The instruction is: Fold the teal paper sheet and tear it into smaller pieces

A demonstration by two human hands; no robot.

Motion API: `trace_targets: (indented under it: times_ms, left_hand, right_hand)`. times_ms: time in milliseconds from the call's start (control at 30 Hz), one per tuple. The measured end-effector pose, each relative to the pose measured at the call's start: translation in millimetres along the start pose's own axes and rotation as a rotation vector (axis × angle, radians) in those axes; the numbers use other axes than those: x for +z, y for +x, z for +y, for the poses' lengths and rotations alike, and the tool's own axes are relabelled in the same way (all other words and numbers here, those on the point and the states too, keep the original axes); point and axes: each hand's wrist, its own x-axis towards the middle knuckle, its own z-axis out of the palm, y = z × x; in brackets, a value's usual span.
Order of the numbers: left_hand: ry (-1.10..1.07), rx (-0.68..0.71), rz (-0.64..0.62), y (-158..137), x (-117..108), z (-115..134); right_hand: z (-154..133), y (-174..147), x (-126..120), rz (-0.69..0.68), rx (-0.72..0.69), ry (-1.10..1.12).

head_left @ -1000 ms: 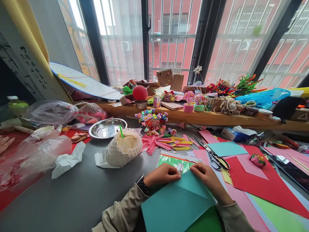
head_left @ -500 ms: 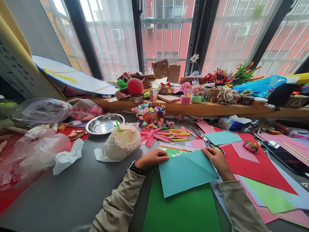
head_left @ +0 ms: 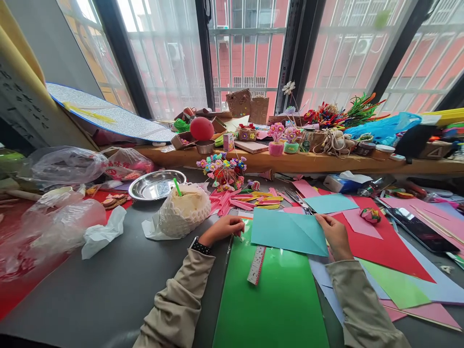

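My right hand (head_left: 335,236) pinches the right edge of a blue sheet of paper (head_left: 286,232), which has a diagonal crease and is held above a green folder (head_left: 271,304). My left hand (head_left: 223,230), with a dark dotted band at the wrist, is at the folder's upper left edge, apart from the paper. Its fingers are curled together with nothing visible in them. A short patterned ruler (head_left: 256,266) lies on the folder, its upper end beside the blue paper's lower edge.
A fruit in a white foam net (head_left: 184,215) with a green straw and a steel plate (head_left: 157,186) stand left. Pink and yellow strips (head_left: 253,199) lie behind the folder near scissors (head_left: 302,202). Red paper (head_left: 387,251) and a phone (head_left: 416,229) lie right. Crafts crowd the wooden ledge (head_left: 174,157).
My left hand has let go of the blue paper and moved slightly left. The right hand has shifted the paper up and right, uncovering the ruler on the folder.
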Motion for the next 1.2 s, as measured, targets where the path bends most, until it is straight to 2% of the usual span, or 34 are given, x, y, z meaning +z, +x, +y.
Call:
trace_targets:
  times_ms: [233,333,400,467,600,667,800,967,1033,1133,1200]
  left_hand:
    - [0.040,0.067,0.259,1.7,6.6,7.1]
    - [0.150,0.188,0.474,0.8,9.5,12.0]
    - [0.223,0.236,0.524,-0.1,11.1,13.7]
    - [0.247,0.249,0.463,-0.1,13.8,14.0]
    - [0.187,0.139,0.158,3.6,24.1,10.6]
    - [0.215,0.092,0.066,6.3,29.8,7.7]
    - [0.211,0.055,0.042,10.7,35.7,2.3]
    - [0.167,0.056,0.028,11.6,35.4,0.6]
    - [0.172,0.063,0.025,11.1,35.3,1.8]
    - [0.174,0.078,0.032,10.3,34.5,3.4]
    - [0.164,0.076,0.041,9.5,31.9,3.3]
  right_hand:
    - [-13.9,-11.1,9.5,-0.095,-0.125,0.033]
    - [-25.0,-22.6,18.0,-0.188,-0.198,0.009]
    - [-30.2,-29.9,23.4,-0.235,-0.223,0.004]
    - [-33.7,-36.3,28.5,-0.281,-0.233,0.012]
    - [-37.0,-47.6,38.3,-0.378,-0.277,0.034]
    - [-37.3,-51.5,41.9,-0.411,-0.294,0.033]
    - [-33.5,-49.6,41.9,-0.439,-0.280,0.035]
    - [-29.6,-38.0,33.2,-0.325,-0.140,0.206]
    - [-31.0,-38.2,32.8,-0.405,-0.158,0.203]
    - [-33.4,-43.0,35.5,-0.569,-0.232,0.080]
    - [-33.4,-44.7,36.2,-0.565,-0.254,0.009]
